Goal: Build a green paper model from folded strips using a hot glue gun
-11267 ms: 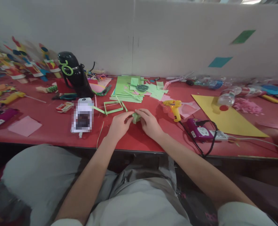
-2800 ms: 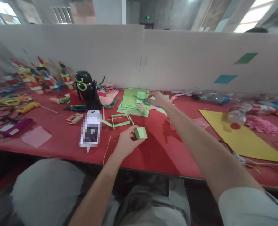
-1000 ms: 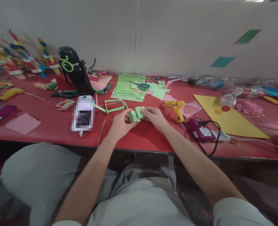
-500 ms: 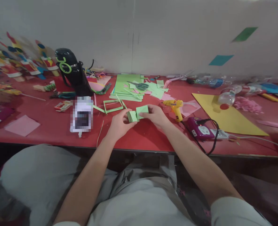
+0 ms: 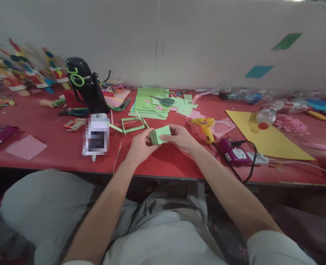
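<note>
Red tabletop (image 5: 55, 143): black flask (image 5: 87, 88) back left, green paper frame (image 5: 132, 125) near green sheets (image 5: 146, 101) with scissors (image 5: 163, 100) on top, yellow glue gun (image 5: 205, 127) beside purple power strip (image 5: 234, 154), yellow paper sheet (image 5: 273, 141) with plastic bottle (image 5: 266, 115) at its far edge, pink square (image 5: 26, 146) far left.

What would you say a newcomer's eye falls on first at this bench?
The left hand and right hand together hold a small stack of green paper squares at the middle of the red table. Just right of them lies a yellow glue gun, then a large yellow sheet; a black flask stands back left.
</note>
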A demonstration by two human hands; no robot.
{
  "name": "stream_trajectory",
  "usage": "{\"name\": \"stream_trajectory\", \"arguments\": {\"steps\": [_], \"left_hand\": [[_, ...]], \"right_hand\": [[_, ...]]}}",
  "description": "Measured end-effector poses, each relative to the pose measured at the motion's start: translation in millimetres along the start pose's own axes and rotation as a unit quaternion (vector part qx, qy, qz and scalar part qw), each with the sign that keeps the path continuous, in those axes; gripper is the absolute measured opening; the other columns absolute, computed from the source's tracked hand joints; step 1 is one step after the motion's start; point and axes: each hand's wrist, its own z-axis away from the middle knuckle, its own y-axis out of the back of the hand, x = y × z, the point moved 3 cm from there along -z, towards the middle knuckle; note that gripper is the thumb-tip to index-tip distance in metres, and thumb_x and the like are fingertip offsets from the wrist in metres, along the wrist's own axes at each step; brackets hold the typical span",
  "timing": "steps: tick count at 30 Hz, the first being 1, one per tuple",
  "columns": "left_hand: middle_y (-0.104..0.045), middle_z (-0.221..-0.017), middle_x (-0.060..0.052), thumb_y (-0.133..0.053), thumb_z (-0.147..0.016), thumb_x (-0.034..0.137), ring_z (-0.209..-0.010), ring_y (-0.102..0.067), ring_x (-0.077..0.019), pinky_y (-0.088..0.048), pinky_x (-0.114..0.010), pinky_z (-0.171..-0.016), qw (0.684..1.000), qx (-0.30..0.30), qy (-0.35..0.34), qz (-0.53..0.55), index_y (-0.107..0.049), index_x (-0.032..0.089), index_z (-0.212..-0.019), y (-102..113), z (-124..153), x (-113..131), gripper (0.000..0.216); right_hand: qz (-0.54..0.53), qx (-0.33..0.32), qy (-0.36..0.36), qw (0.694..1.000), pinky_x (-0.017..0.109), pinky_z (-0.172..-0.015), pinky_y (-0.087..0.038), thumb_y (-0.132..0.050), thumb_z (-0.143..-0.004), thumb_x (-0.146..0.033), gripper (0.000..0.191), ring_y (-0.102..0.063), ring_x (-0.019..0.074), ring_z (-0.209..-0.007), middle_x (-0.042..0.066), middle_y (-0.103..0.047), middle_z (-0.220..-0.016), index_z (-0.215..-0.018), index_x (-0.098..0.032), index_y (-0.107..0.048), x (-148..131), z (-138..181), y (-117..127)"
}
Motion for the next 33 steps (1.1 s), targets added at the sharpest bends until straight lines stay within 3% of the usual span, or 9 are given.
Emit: {"name": "stream_trajectory", "arguments": {"steps": [5,16,20,23,26,33], "left_hand": [[-0.074,-0.099,-0.006,-0.079,-0.072,0.022,-0.084,-0.073,-0.0205,-0.059,-0.029,-0.073,1.0,-0.008,0.007,0.017,-0.06,0.02,-0.125,-0.2,0.5,0.8,0.056],[-0.074,-0.096,-0.004,-0.083,-0.07,0.027,-0.082,-0.072,-0.0195,-0.059,-0.029,-0.073,1.0,-0.011,0.003,0.005,-0.061,0.021,-0.123,-0.8,-0.2,0.3,0.058],[-0.073,-0.095,-0.004,-0.084,-0.069,0.029,-0.081,-0.072,-0.0191,-0.058,-0.029,-0.072,1.0,-0.013,-0.003,0.006,-0.06,0.022,-0.124,-0.3,0.0,0.7,0.059],[-0.072,-0.096,-0.003,-0.083,-0.07,0.029,-0.081,-0.072,-0.0185,-0.058,-0.029,-0.074,1.0,-0.017,-0.008,0.016,-0.058,0.023,-0.128,-0.2,0.5,1.2,0.063],[-0.072,-0.097,-0.003,-0.082,-0.071,0.028,-0.082,-0.072,-0.0181,-0.058,-0.029,-0.075,0.999,-0.02,-0.016,0.027,-0.056,0.026,-0.131,-0.4,0.7,1.3,0.065],[-0.072,-0.097,-0.004,-0.08,-0.074,0.03,-0.086,-0.072,-0.0189,-0.058,-0.03,-0.078,0.999,-0.018,-0.021,0.026,-0.059,0.023,-0.126,-0.4,0.0,1.5,0.057]], "right_hand": [[0.037,0.004,-0.001,0.999,0.03,-0.069,-0.051,-0.091,-0.054,-0.035,0.043,-0.063,0.0155,-0.074,0.002,-0.07,-0.082,-0.084,-0.017,-0.066,2.4,-1.4,-0.6],[0.077,0.021,0.02,0.997,0.032,-0.074,-0.05,-0.092,-0.052,-0.037,0.052,-0.062,0.0163,-0.078,0.002,-0.068,-0.086,-0.088,-0.02,-0.059,5.2,-2.9,0.6],[0.129,0.044,0.052,0.989,0.032,-0.074,-0.049,-0.091,-0.055,-0.037,0.059,-0.058,0.0148,-0.076,0.0,-0.064,-0.087,-0.103,-0.021,-0.061,6.0,-3.1,3.0],[0.152,0.042,0.071,0.985,0.033,-0.076,-0.05,-0.086,-0.063,-0.039,0.06,-0.057,0.0144,-0.076,0.001,-0.063,-0.093,-0.115,-0.024,-0.061,5.5,-1.7,3.4],[0.169,0.024,0.079,0.982,0.034,-0.077,-0.051,-0.082,-0.069,-0.041,0.05,-0.058,0.0147,-0.077,0.004,-0.065,-0.104,-0.113,-0.024,-0.065,4.7,-0.6,2.5],[0.195,0.029,0.071,0.978,0.038,-0.082,-0.052,-0.081,-0.071,-0.042,0.052,-0.06,0.0166,-0.081,0.008,-0.065,-0.124,-0.119,-0.026,-0.07,6.4,-1.6,4.3]]}}
